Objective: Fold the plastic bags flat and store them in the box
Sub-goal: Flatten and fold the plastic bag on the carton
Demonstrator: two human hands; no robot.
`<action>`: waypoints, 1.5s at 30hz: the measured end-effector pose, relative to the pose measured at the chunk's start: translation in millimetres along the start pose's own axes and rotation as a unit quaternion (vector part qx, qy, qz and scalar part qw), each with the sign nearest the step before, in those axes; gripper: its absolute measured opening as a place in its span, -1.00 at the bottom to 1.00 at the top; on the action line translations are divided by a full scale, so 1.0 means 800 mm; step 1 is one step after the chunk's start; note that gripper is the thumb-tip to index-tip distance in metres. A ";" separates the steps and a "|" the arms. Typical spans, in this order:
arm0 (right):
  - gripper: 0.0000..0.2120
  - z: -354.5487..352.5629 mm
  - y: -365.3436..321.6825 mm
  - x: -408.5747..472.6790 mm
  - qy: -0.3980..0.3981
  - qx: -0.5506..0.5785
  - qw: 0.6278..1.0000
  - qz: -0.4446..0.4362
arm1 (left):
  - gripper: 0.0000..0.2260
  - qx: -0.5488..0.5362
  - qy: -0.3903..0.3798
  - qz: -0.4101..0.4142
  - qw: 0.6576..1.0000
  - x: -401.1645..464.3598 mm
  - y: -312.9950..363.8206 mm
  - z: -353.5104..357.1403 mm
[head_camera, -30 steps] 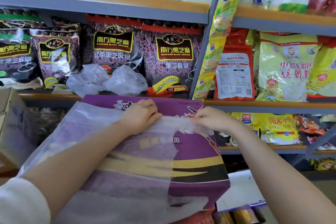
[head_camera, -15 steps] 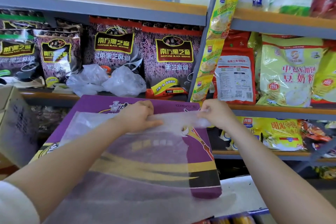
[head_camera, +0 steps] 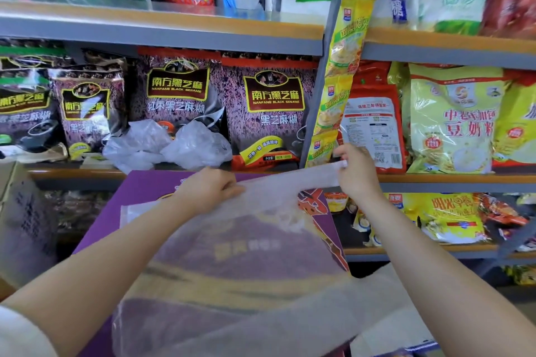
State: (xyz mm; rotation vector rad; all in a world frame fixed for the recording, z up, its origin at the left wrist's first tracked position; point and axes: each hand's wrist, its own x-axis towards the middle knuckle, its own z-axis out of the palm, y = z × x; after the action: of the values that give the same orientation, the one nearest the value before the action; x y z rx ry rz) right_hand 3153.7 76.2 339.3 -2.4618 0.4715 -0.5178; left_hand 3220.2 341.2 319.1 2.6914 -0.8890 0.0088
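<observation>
Landmark: one purple box (head_camera: 150, 197), lying flat below the middle shelf.
Plastic bag in hand: one, translucent white (head_camera: 246, 264); spread over the purple box, its top edge lifted off the lid, its lower part trailing past the box's near edge.
Left hand (head_camera: 207, 190): one; fingers curled and closed on the bag's top edge, above the far middle of the purple box.
Right hand (head_camera: 355, 171): one; fingers pinched shut on the bag's strap-like corner, raised past the purple box's far right corner.
Crumpled bags: two (head_camera: 136, 145) (head_camera: 198, 146); side by side on the shelf just behind the purple box.
Cardboard carton: one (head_camera: 20, 211); left of the purple box, partly cut off.
Black sesame packs: four counted (head_camera: 269, 113); standing behind the purple box.
</observation>
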 end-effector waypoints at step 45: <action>-0.28 0.096 -0.090 -0.209 -0.245 -0.245 0.929 -0.133 | -0.17 0.142 0.012 0.123 0.982 -0.231 -0.072 0.017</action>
State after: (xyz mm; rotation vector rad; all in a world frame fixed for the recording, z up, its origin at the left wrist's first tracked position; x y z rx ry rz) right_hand 3060.1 240.2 280.7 -3.0196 0.0568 0.1539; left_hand 3103.3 488.7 271.0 2.8063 -1.2963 0.2385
